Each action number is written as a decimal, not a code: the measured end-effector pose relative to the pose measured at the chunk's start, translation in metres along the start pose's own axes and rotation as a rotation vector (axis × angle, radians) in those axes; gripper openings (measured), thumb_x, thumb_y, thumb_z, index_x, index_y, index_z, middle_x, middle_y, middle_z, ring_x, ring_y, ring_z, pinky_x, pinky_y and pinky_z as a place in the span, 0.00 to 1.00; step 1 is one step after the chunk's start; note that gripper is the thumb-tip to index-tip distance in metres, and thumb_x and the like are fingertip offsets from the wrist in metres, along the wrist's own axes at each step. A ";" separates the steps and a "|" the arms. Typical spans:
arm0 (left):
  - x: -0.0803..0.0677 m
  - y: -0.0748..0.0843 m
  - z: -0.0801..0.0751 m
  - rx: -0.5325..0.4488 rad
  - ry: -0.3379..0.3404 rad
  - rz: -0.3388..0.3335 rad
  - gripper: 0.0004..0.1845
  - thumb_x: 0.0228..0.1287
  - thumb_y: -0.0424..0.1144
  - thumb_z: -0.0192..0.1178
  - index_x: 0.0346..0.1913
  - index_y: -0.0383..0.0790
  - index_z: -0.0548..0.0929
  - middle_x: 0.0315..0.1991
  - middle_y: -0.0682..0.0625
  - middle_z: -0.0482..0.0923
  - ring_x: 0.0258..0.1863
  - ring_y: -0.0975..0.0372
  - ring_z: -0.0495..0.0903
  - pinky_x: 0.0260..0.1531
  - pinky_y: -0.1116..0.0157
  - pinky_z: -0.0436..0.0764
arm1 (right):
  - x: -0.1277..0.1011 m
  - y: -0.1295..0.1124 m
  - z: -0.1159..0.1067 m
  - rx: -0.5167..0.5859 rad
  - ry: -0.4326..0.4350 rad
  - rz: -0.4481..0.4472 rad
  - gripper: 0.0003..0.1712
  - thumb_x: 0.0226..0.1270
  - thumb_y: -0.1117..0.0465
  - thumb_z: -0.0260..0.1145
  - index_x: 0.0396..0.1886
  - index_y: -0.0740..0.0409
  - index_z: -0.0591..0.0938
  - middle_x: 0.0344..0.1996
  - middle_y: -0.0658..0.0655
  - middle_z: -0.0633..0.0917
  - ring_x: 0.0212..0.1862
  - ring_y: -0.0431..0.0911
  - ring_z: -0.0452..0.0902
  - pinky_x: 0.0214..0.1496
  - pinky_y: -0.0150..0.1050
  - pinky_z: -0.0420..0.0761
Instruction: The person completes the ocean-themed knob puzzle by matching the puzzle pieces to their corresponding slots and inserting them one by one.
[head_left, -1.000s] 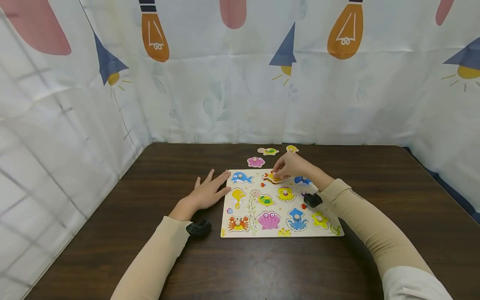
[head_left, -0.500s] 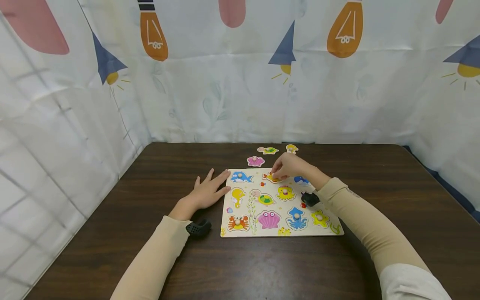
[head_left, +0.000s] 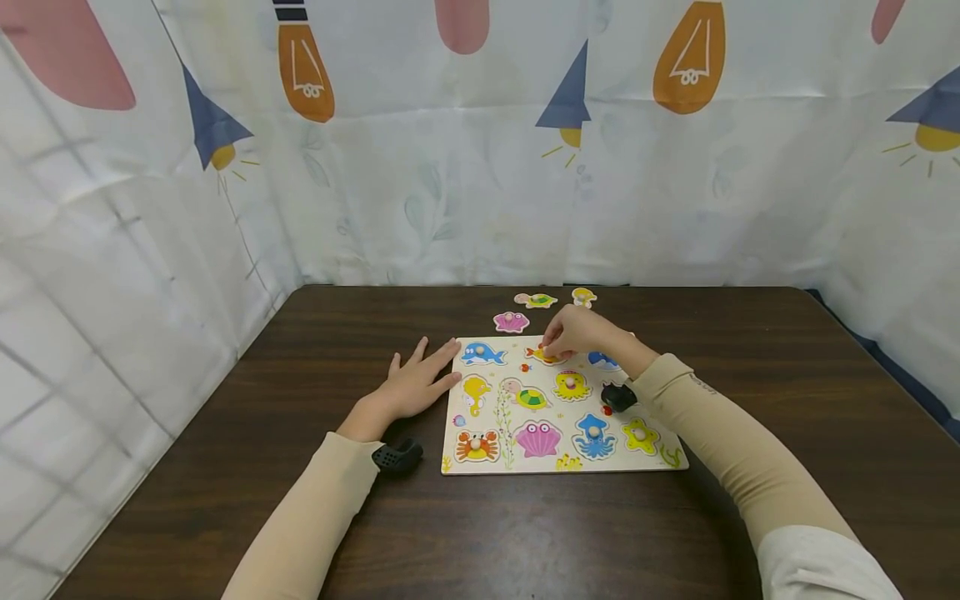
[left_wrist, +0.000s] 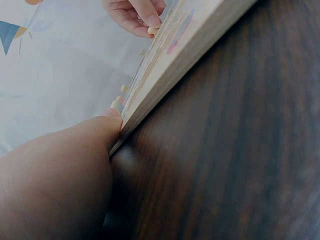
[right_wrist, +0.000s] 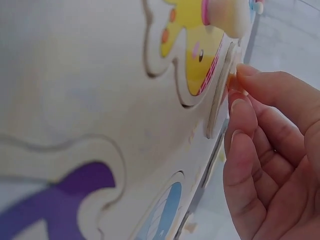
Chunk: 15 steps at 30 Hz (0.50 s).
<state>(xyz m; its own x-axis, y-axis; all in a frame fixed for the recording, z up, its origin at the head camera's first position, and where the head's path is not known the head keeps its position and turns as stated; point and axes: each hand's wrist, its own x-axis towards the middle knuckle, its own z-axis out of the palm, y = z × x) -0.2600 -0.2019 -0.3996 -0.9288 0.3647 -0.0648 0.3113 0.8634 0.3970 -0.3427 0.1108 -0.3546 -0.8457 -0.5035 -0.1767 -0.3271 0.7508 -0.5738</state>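
Nearest to you, the dark brown, wood-grained tabletop (head_left: 465,533) has a soft shine; your arms in beige sleeves reach over it, a black device (head_left: 398,457) at the left wrist; the pale board (head_left: 525,467) lies flat in the middle part of the tabletop; along its near edge are the crab (head_left: 477,446), the printed shell (head_left: 537,440), the squid (head_left: 594,438) and, towards the near right corner, the starfish (head_left: 640,437).

Your left hand (head_left: 408,387) lies with spread fingers at the board's left edge, touching it and grasping nothing; your right hand (head_left: 581,332) pinches the fish piece (head_left: 549,361) by its knob, near the middle of the board's far edge.

Beyond that edge lie a pink shell piece (head_left: 511,322), then a turtle piece (head_left: 536,301) and a yellow piece (head_left: 583,294), both close to the tabletop's far edge; behind it hangs a white curtain (head_left: 480,208) with printed bulbs and lamps.

Compared with one second ago, the fish piece looks flatter and lower against the board; your left hand has kept its place; whether the piece sits fully, I cannot tell.
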 end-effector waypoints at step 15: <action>0.000 0.001 0.000 0.003 0.002 -0.002 0.37 0.80 0.58 0.47 0.84 0.51 0.51 0.83 0.51 0.47 0.81 0.44 0.35 0.69 0.30 0.31 | 0.000 0.002 0.001 0.010 -0.009 -0.014 0.08 0.68 0.62 0.74 0.41 0.63 0.91 0.27 0.52 0.87 0.25 0.43 0.75 0.30 0.33 0.76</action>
<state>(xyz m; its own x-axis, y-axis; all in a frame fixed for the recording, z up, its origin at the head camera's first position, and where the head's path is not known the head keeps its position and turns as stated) -0.2599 -0.2009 -0.3994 -0.9299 0.3622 -0.0639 0.3099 0.8651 0.3943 -0.3432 0.1121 -0.3567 -0.8371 -0.5182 -0.1756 -0.3349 0.7391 -0.5844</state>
